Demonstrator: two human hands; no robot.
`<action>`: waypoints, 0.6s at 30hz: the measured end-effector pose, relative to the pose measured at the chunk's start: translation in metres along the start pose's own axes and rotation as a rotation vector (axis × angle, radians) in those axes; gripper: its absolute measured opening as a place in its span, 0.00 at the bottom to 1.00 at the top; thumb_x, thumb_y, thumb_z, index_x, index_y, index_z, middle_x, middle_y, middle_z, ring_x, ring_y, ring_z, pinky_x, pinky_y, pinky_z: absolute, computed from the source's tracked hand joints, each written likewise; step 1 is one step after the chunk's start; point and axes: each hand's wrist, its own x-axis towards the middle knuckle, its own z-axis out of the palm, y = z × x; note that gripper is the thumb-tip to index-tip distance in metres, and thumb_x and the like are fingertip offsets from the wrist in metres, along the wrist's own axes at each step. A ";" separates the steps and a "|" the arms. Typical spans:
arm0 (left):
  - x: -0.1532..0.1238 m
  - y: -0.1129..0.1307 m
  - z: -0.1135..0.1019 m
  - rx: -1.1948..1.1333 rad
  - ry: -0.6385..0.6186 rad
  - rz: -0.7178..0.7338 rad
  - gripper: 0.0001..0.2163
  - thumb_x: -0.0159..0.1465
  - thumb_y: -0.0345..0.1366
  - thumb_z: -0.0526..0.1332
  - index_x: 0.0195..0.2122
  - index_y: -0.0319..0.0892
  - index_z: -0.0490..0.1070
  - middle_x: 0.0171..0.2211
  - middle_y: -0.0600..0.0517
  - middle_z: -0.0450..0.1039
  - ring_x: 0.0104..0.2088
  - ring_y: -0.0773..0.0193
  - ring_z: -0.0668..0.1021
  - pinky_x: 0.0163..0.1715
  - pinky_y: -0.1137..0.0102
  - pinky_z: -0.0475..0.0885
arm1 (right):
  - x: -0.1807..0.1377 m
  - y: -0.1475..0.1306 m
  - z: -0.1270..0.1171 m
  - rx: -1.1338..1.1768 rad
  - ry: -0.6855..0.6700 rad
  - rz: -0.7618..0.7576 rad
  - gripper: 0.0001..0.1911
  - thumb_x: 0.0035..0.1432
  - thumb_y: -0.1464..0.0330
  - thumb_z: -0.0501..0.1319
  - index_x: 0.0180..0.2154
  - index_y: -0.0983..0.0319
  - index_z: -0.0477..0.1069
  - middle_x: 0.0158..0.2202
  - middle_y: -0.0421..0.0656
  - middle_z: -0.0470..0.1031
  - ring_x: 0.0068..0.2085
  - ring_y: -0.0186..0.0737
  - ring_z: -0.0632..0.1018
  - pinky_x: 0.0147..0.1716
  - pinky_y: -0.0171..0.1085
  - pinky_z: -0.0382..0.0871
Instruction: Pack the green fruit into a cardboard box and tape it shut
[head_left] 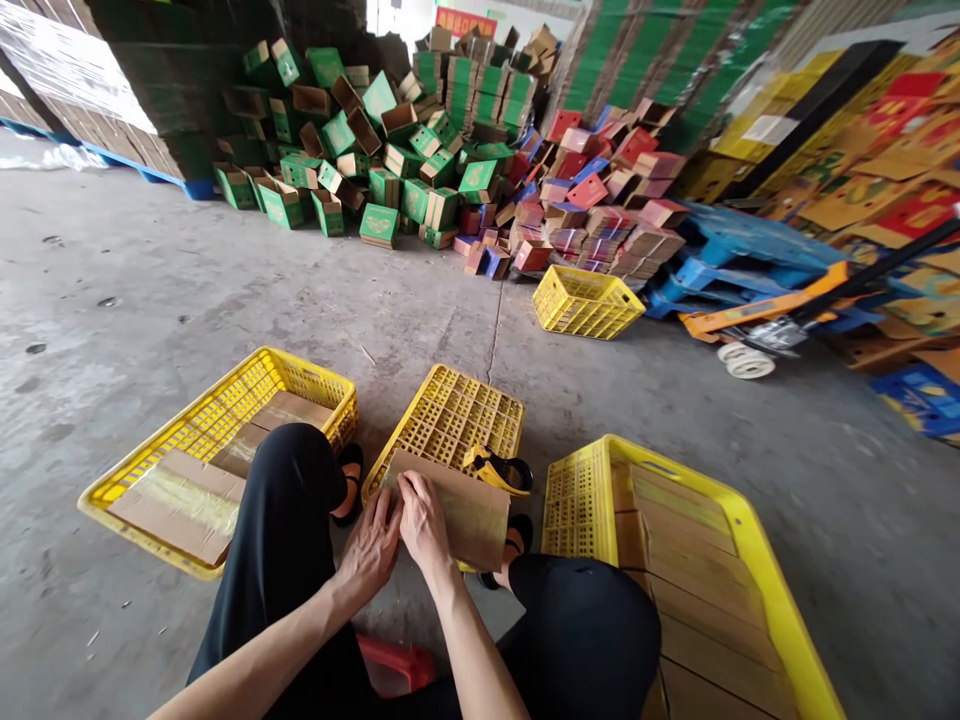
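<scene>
A closed cardboard box (469,512) with a strip of clear tape along its top lies on an upturned yellow crate (450,410) between my feet. My left hand (373,542) reaches to the near-left end of the box, its fingers stretched out against it. Right beside it, my right hand (424,515) has bent fingers pressed on the box's left edge; its fingertips are partly hidden. A yellow and black tape dispenser (495,468) rests on the crate just behind the box.
At left, a yellow crate (142,455) holds several taped boxes. Another crate (577,495), packed with boxes, stands by my right knee. Farther off are a yellow crate (589,300), heaped green cartons (379,225), blue pallets (757,240) and an orange pallet jack (765,305).
</scene>
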 end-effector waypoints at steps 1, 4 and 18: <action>-0.001 0.000 0.001 0.008 0.000 -0.005 0.34 0.65 0.22 0.55 0.74 0.34 0.57 0.72 0.31 0.61 0.72 0.39 0.67 0.65 0.48 0.71 | 0.005 0.001 -0.001 0.004 -0.025 -0.029 0.30 0.65 0.83 0.51 0.63 0.64 0.76 0.55 0.50 0.80 0.57 0.45 0.79 0.63 0.42 0.75; -0.003 0.001 0.002 0.025 -0.003 0.005 0.38 0.63 0.20 0.55 0.76 0.34 0.53 0.76 0.31 0.54 0.74 0.38 0.62 0.67 0.47 0.69 | 0.017 0.005 -0.004 0.003 -0.093 -0.135 0.31 0.64 0.83 0.52 0.63 0.61 0.76 0.56 0.48 0.81 0.58 0.43 0.79 0.63 0.39 0.75; -0.005 -0.014 -0.001 -0.038 0.033 0.116 0.44 0.67 0.26 0.57 0.81 0.45 0.36 0.80 0.38 0.38 0.76 0.36 0.57 0.66 0.45 0.71 | -0.075 0.050 -0.013 -0.166 0.036 0.137 0.38 0.61 0.85 0.49 0.71 0.65 0.67 0.71 0.50 0.70 0.73 0.46 0.68 0.70 0.46 0.69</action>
